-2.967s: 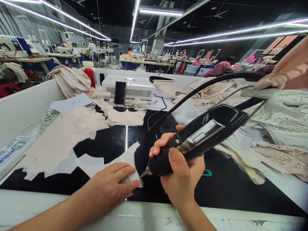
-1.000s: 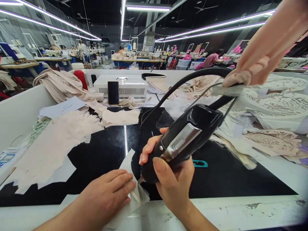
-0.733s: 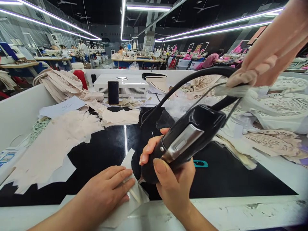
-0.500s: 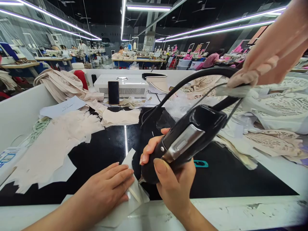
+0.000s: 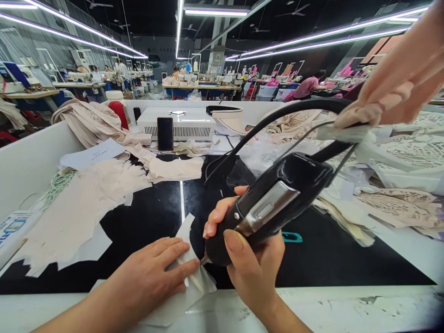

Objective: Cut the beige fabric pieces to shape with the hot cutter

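Under my left hand [image 5: 152,273], which lies flat with fingers spread, a pale fabric piece [image 5: 189,259] is pinned to the black bench [image 5: 163,208] near its front edge. My right hand [image 5: 253,263] is closed around a black handheld cutter [image 5: 267,208], thumb on top, its metal tip touching the fabric just beside my left fingertips. A thick cable [image 5: 277,115] arcs from the tool's back end up and away to the right. I judge the step in hand to be a cut along the piece's edge, well under way. Next I would need to keep the fabric flat and guide the tip steadily, clear of my fingers. Beyond my left hand lie cut beige panels [image 5: 79,203]; a small teal tool [image 5: 292,237] sits just right of my right hand.
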`<state>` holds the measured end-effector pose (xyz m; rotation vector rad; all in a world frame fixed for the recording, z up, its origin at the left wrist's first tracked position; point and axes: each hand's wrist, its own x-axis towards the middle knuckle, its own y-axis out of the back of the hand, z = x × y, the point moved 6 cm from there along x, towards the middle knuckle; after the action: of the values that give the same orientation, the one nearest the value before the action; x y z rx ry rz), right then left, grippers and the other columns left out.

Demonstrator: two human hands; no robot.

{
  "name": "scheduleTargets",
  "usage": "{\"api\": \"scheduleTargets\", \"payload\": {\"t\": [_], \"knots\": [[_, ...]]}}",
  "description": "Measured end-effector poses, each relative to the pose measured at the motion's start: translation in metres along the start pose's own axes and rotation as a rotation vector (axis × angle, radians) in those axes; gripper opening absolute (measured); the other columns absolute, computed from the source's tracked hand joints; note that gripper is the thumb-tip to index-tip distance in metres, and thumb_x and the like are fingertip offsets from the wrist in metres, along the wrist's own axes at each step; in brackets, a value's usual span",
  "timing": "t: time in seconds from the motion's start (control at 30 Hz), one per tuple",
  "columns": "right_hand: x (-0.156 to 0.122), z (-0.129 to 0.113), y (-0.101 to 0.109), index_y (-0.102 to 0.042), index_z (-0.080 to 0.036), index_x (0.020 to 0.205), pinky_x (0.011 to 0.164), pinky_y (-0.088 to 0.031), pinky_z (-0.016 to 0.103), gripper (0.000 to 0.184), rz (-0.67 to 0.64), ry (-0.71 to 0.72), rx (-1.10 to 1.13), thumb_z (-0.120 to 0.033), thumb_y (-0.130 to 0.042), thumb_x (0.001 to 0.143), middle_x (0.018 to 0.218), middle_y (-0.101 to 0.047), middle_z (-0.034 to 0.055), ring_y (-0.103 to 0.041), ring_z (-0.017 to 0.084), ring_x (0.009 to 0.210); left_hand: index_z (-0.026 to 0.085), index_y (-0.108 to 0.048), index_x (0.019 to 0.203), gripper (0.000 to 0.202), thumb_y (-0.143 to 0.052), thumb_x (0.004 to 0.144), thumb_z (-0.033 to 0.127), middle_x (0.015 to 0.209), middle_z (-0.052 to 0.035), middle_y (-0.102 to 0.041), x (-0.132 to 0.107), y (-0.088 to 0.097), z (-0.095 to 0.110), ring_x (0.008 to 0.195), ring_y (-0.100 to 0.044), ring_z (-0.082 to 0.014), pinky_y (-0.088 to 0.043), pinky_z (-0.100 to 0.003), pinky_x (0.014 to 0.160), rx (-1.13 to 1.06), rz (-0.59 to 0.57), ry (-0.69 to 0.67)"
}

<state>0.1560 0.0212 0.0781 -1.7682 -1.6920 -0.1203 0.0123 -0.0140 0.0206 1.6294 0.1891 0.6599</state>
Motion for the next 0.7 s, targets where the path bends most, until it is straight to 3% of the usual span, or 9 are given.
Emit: {"api": "scheduleTargets", "payload": {"t": [0.5,0.7], "knots": [[0.006,0.003,0.004,-0.056,-0.030,0.114,0.055,-0.054,0.027,0.036,0.063,-0.003,-0.050,-0.029,-0.075,0.083,0.081,-0.064,-0.0037,-0.061,0.012,0.061,0.022,-0.060,0.128,0.031,-0.059,0.098,0.030,0.127,-0.0109,-0.064,-0.002,-0.005,0.002,0.116,-0.063,-0.0236,-0.057,-0.037,0.098,-0.003,0.056,0.036],[0.011,0.006,0.001,-0.058,-0.028,0.105,0.056,-0.054,0.027,0.027,0.048,0.024,-0.057,-0.030,-0.074,0.084,0.082,-0.065,-0.0035,-0.062,0.012,0.060,0.024,-0.057,0.132,0.034,-0.057,0.099,0.032,0.132,-0.0110,-0.061,-0.004,-0.008,0.000,0.120,-0.061,-0.0241,-0.056,-0.038,0.101,-0.044,0.054,0.068]]}}
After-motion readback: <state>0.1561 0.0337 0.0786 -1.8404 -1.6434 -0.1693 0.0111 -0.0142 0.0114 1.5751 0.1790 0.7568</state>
